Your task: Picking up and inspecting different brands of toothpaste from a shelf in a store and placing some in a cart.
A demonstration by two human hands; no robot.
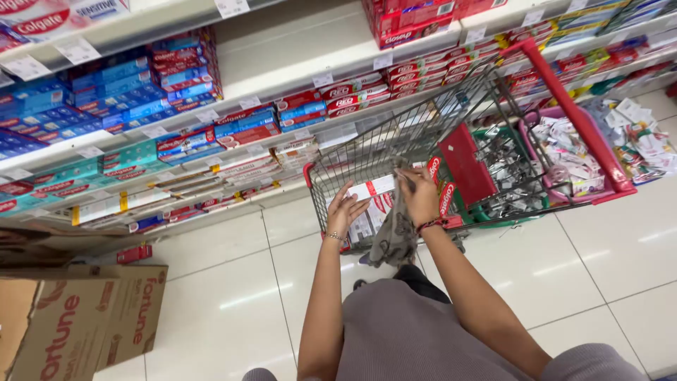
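Left hand (345,209): curled around the near left edge of a stack of white and red toothpaste boxes (372,204), so that the stack is steadied.
Right hand (419,195): closed on the right side of the same boxes, a grey cloth (396,236) hanging beneath it.
Boxes: held by both hands at the near end of the wire shopping cart (395,141), just above its basket.
Cart: parked beside the shelves (282,53), where more boxes are stacked within reach.
Floor: a cardboard carton (84,317) is seen at near left.

Hands (381,201) at cart (395,134), perhaps gripping cartons (372,189)
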